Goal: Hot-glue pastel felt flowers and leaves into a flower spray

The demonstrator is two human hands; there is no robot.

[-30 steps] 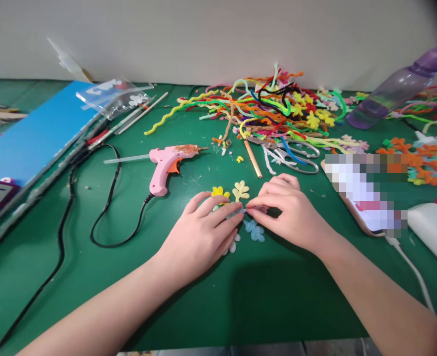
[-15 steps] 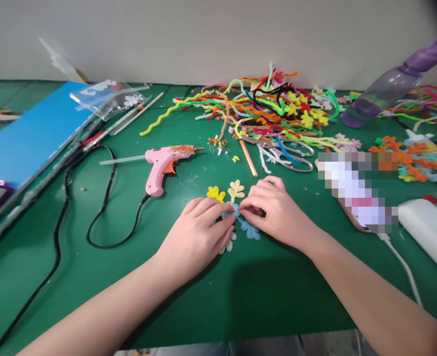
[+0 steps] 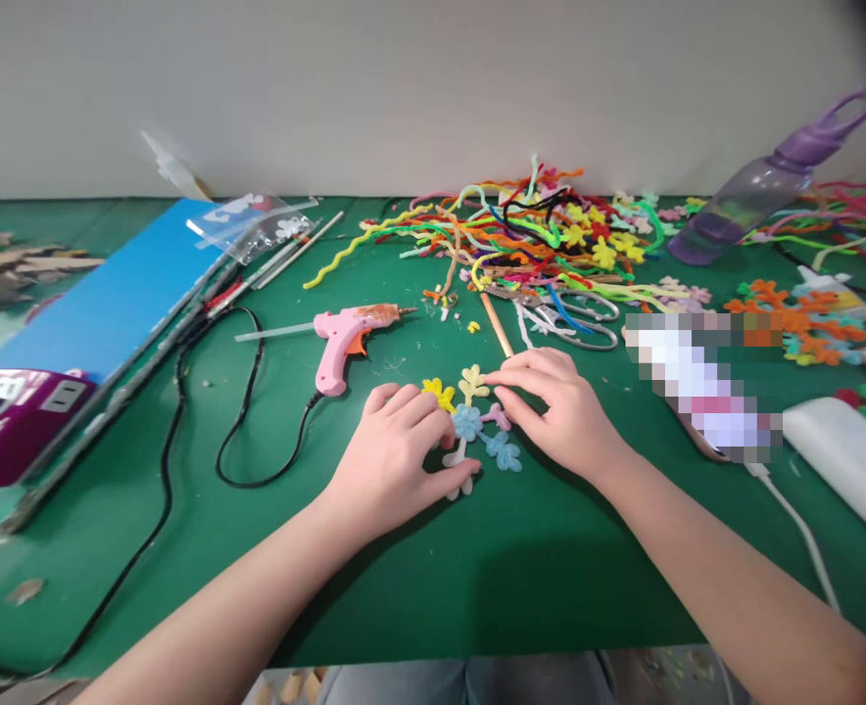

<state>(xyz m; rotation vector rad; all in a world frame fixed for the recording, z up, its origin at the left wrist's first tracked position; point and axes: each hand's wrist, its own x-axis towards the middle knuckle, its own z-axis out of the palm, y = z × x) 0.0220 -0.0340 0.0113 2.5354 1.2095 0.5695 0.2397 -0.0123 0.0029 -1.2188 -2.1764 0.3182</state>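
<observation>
A flower-like shape of fuzzy pipe-cleaner pieces lies flat on the green table between my hands. Its light blue centre (image 3: 467,423) is ringed by a yellow piece (image 3: 439,394), a pale yellow piece (image 3: 472,385), a pink piece (image 3: 498,417), a blue piece (image 3: 504,451) and a white piece (image 3: 457,458). My left hand (image 3: 396,450) is open at the left side, its thumb over the white piece and its fingers by the yellow one. My right hand (image 3: 561,406) is open too, index fingertip at the edge of the pale yellow piece, thumb slightly apart above the pink one.
A pink glue gun (image 3: 349,343) with a black cord lies left. Behind are heaped pipe cleaners (image 3: 506,235), scissors (image 3: 587,323) and a wooden stick (image 3: 497,326). A phone (image 3: 697,392), white device (image 3: 841,460) and purple bottle (image 3: 748,196) occupy the right; a blue board (image 3: 110,294) lies far left.
My fingers have come off the blue centre and spread apart, uncovering it and the pink piece. My right fingertips moved up to the pale yellow piece. The view has swung slightly left.
</observation>
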